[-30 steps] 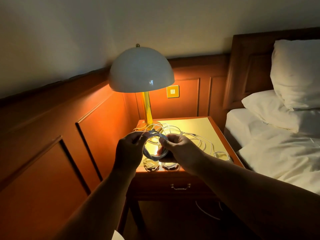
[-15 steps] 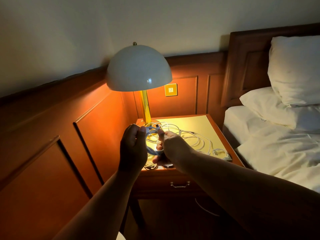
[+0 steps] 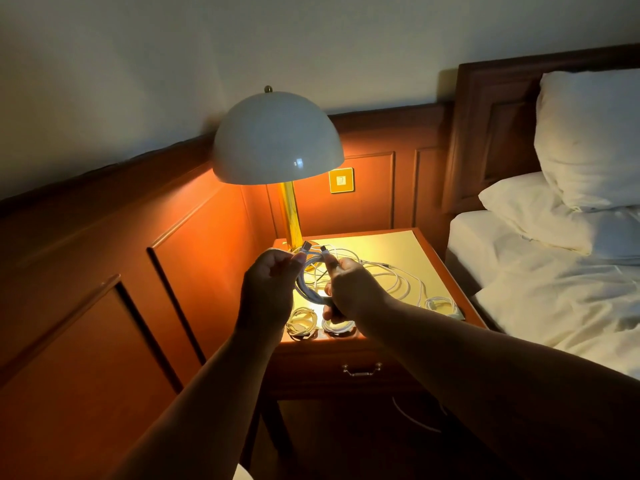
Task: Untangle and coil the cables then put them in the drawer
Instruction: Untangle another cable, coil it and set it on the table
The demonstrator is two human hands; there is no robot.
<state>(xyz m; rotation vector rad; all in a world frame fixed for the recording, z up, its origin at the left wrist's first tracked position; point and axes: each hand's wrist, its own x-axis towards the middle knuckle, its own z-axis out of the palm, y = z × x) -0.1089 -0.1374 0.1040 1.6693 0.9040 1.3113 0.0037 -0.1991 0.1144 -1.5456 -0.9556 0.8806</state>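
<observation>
Coiled cable (image 3: 309, 286) held between hands; left fingers (image 3: 297, 258), right fingers (image 3: 333, 268) pinching ends.

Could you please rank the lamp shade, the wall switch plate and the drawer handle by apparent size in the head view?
1. lamp shade
2. drawer handle
3. wall switch plate, though the last two look close.
</observation>
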